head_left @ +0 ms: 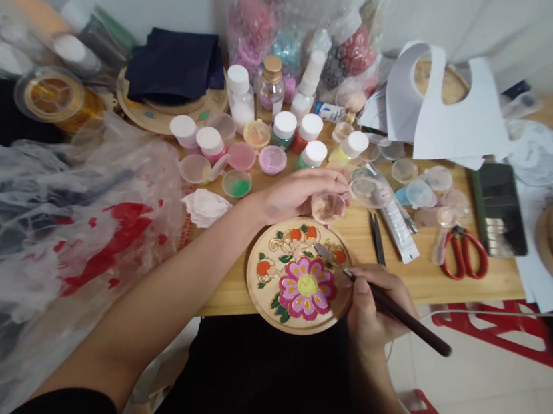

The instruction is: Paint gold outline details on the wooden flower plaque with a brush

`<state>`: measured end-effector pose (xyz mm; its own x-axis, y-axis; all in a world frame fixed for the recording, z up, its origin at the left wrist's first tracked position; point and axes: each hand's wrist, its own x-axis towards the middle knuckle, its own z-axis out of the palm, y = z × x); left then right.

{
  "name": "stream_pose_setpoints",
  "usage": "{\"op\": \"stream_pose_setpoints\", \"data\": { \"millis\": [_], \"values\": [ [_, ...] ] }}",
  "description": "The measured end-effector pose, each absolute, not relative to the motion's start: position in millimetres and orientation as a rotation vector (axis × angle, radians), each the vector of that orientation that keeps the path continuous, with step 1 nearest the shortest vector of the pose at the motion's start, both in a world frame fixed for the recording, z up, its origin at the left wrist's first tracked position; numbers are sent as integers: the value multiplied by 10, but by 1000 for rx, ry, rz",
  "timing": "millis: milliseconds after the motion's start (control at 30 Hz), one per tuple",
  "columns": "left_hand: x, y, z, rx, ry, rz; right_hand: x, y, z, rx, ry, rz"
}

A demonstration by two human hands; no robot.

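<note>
A round wooden plaque [254, 292] with a pink and purple flower, orange fruits and green leaves lies at the table's front edge. My right hand [378, 307] grips a palette knife [408, 322] by its dark handle, the metal blade over the upper right of the plaque. Beyond the plaque, my left hand [303, 193] has its fingers closed around a small clear cup [327, 208] with pale peach-coloured material inside. A crumpled white tissue [204, 207] lies left of the plaque, under my left forearm's far side.
White-capped paint bottles [285, 127] and small cups of colour [237, 184] crowd the table behind my hands. To the right lie black tweezers [377, 238], a silvery tube [399, 227], red-handled pliers [465, 254] and a phone [501, 209]. Plastic sheeting [119, 214] covers the left side.
</note>
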<state>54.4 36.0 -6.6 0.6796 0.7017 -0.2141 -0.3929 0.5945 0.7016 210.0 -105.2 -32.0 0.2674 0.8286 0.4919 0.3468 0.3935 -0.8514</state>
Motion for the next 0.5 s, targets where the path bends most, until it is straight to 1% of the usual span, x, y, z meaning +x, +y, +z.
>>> {"op": "stream_pose_setpoints", "data": {
  "millis": [133,300,400,500],
  "values": [
    [537,359,-48,678,508,667,2091,-1068,-317,-1217,-1271,495],
    [543,367,-81,666,509,650,2078,-981,-267,-1177,-970,602],
    [547,359,-81,649,550,665,2133,-880,-189,-1134,-801,767],
    [550,338,-48,655,596,682,2232,-795,-70,-1112,-760,982]
  ]
}}
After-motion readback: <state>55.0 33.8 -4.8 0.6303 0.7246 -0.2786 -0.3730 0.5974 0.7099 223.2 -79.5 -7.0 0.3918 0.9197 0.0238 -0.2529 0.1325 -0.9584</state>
